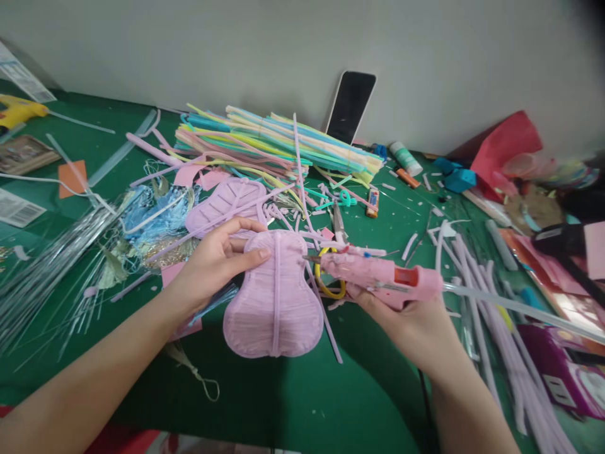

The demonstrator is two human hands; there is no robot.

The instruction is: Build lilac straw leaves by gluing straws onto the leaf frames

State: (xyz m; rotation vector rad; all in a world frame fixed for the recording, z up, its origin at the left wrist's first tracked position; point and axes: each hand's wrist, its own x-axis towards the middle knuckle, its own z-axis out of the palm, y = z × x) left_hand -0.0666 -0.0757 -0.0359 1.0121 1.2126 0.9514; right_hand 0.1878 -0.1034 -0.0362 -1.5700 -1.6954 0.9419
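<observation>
A lilac, waisted panel (295,315) with a raised strip down its middle is held up in front of me. My left hand (231,249) grips its upper left edge, thumb on the front face. My right hand (406,315) is wrapped round the handle of a pink glue gun (378,274). The gun's metal nozzle points left, at the panel's upper right edge; whether it touches cannot be made out. A clear glue stick (520,309) runs out of the gun's back. Behind my left hand lies a second lilac piece (229,202) with short diagonal strips.
A bundle of pastel pipe cleaners (265,142) lies at the back, near a phone (352,104) leaning on the wall. Pliers (338,221) and yellow-handled scissors or similar are behind the gun. Lilac stems (501,321) lie right, silver wires (57,284) left, on the green table (236,410).
</observation>
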